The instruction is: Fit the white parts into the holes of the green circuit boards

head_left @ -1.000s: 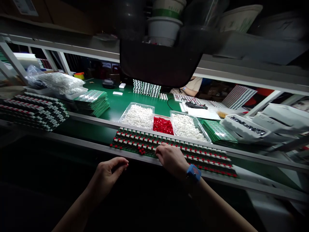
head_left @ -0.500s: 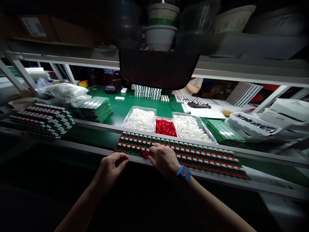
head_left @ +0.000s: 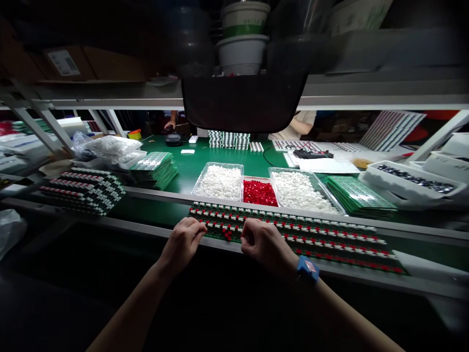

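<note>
Green circuit boards set with red-and-white switches lie along the bench edge. Left hand and right hand curl narrowly on them, either side of a small red cluster; whether either grips, I cannot tell.

My left hand and right hand sit just apart, both loosely curled, knuckles up, fingertips turned toward each other. My bare left forearm and right forearm angle inward from the bottom of my view. A blue wristband circles my right wrist, just behind my right hand.
</note>
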`<move>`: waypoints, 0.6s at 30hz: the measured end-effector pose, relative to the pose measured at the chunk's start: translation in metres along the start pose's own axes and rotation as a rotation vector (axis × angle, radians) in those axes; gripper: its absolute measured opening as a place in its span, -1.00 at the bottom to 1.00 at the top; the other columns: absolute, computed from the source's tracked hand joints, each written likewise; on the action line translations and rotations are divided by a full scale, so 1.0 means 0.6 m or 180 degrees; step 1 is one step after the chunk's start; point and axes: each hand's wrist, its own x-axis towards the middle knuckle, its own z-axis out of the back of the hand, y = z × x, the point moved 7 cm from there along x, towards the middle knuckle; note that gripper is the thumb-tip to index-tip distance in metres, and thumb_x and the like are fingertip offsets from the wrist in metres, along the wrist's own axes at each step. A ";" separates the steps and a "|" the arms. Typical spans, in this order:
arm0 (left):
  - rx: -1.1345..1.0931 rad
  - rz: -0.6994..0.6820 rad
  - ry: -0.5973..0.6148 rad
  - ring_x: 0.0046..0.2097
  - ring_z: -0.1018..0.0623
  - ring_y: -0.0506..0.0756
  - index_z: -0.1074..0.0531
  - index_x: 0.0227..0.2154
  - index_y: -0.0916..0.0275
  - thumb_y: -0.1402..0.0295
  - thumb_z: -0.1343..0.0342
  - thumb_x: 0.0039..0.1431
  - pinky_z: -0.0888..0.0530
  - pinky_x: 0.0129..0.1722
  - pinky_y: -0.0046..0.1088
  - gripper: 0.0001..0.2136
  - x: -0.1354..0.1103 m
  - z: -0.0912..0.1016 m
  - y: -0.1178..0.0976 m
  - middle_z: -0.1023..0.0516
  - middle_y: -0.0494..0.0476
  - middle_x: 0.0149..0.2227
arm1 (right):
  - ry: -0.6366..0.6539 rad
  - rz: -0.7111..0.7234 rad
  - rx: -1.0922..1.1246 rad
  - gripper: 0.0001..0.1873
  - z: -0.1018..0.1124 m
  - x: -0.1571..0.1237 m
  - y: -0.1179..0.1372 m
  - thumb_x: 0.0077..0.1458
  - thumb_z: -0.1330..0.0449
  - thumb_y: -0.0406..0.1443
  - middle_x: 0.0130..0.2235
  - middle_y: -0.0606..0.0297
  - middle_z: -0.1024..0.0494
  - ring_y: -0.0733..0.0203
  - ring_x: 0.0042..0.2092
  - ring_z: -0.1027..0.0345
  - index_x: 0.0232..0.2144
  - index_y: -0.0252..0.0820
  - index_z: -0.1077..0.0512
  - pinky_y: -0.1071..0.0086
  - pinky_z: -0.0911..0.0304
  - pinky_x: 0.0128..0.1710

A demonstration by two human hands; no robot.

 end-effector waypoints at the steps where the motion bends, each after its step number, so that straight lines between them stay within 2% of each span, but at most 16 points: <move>1: 0.0019 -0.0020 0.0019 -0.25 -0.47 0.09 -0.47 -0.38 0.24 0.53 -0.02 0.16 -0.44 -0.18 -0.34 -0.86 0.001 -0.002 0.000 -0.49 0.10 -0.36 | -0.0002 -0.0004 0.0069 -0.89 0.003 -0.002 -0.002 -0.14 -0.11 -0.48 -0.53 0.39 -0.36 0.35 -0.50 -0.21 -0.56 -0.20 -0.29 0.51 -0.08 -0.47; 4: 0.0077 -0.0051 0.0087 -0.26 -0.46 0.09 -0.46 -0.38 0.24 0.53 -0.02 0.16 -0.44 -0.20 -0.34 -0.86 0.004 -0.007 0.002 -0.48 0.10 -0.37 | -0.0015 0.0090 0.0218 -0.86 0.008 -0.008 -0.007 -0.16 -0.07 -0.51 -0.53 0.40 -0.36 0.35 -0.49 -0.20 -0.54 -0.19 -0.31 0.51 -0.10 -0.47; 8: 0.0172 -0.0120 0.0197 -0.26 -0.45 0.09 -0.44 -0.38 0.23 0.52 -0.03 0.18 -0.42 -0.19 -0.34 -0.88 0.008 -0.011 0.004 -0.47 0.10 -0.37 | -0.0061 0.0242 0.0334 -0.79 0.010 -0.015 -0.014 -0.09 -0.06 -0.50 -0.40 0.32 -0.43 0.32 -0.42 -0.29 -0.41 -0.19 -0.43 0.48 -0.19 -0.37; 13: 0.0236 -0.0168 0.0406 -0.26 -0.45 0.09 -0.44 -0.39 0.25 0.54 -0.02 0.17 -0.41 -0.19 -0.35 -0.87 0.012 -0.013 -0.001 -0.47 0.09 -0.37 | -0.0088 0.0260 0.0376 -0.84 0.012 -0.020 -0.023 0.07 -0.07 -0.40 -0.39 0.27 -0.49 0.27 -0.37 -0.36 -0.35 -0.21 -0.45 0.44 -0.24 -0.32; 18: 0.0164 -0.0133 0.0467 -0.26 -0.46 0.09 -0.44 -0.42 0.24 0.55 -0.05 0.14 -0.41 -0.21 -0.37 -0.89 0.013 -0.008 -0.004 -0.48 0.08 -0.38 | -0.0063 0.0168 0.0388 -0.90 0.013 -0.026 -0.032 0.07 -0.12 -0.41 -0.37 0.29 -0.52 0.27 -0.34 -0.39 -0.36 -0.20 -0.44 0.45 -0.24 -0.31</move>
